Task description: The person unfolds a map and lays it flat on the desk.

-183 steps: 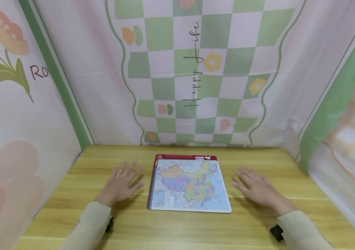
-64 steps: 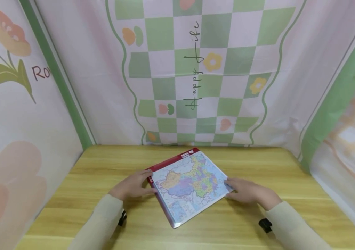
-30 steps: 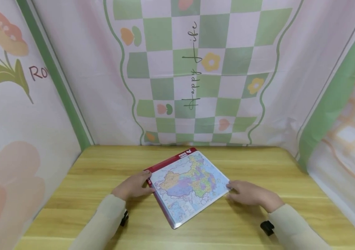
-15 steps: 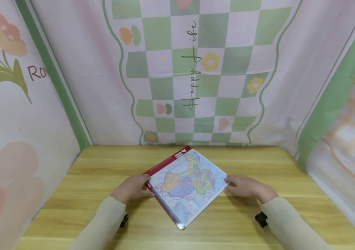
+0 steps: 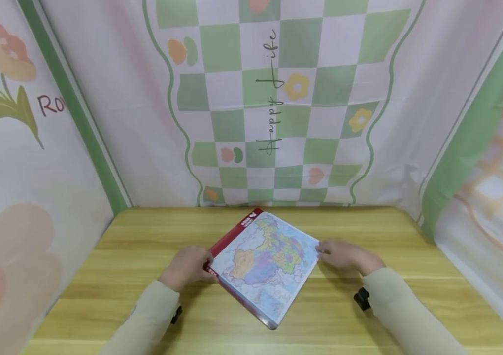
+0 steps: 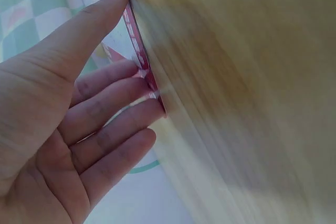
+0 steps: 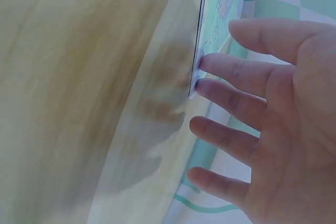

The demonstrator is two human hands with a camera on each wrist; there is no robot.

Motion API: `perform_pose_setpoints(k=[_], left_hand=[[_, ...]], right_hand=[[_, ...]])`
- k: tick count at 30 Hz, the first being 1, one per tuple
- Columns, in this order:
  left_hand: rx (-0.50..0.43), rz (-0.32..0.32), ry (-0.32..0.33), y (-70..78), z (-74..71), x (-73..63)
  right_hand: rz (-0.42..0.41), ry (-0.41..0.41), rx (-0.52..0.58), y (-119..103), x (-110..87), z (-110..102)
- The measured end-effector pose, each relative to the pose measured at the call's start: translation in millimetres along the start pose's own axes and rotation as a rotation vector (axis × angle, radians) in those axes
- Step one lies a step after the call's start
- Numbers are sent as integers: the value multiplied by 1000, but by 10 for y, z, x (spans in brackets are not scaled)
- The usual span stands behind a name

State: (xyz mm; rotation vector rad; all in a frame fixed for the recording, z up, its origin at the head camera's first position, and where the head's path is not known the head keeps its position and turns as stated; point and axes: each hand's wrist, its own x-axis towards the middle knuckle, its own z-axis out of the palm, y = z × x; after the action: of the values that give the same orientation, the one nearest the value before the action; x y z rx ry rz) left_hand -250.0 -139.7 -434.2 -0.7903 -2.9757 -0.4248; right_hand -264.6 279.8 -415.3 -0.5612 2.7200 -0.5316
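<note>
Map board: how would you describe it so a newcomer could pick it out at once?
Find the wooden table below the checkered cloth. The map board is near the table's middle, turned cornerwise. Its red band along one edge and orange, purple and green patches set it apart from the plain wood and beige sleeves.

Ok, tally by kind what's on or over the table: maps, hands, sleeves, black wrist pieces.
Maps: 1 (map)
Hands: 2 (left hand, right hand)
Sleeves: 2
Black wrist pieces: 2
Total: 7
</note>
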Motion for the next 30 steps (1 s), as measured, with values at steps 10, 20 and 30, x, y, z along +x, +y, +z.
perform_pose_setpoints(k=[10, 20, 30], left_hand=[[-1, 33, -29, -56, 20, -43], [-120, 40, -71, -59, -5, -75], [-202, 84, -93, -69, 5, -49]], right_hand=[[50, 25, -124, -52, 152, -5], [55, 7, -93, 2, 361, -25], [73, 15, -129, -17, 371, -12]])
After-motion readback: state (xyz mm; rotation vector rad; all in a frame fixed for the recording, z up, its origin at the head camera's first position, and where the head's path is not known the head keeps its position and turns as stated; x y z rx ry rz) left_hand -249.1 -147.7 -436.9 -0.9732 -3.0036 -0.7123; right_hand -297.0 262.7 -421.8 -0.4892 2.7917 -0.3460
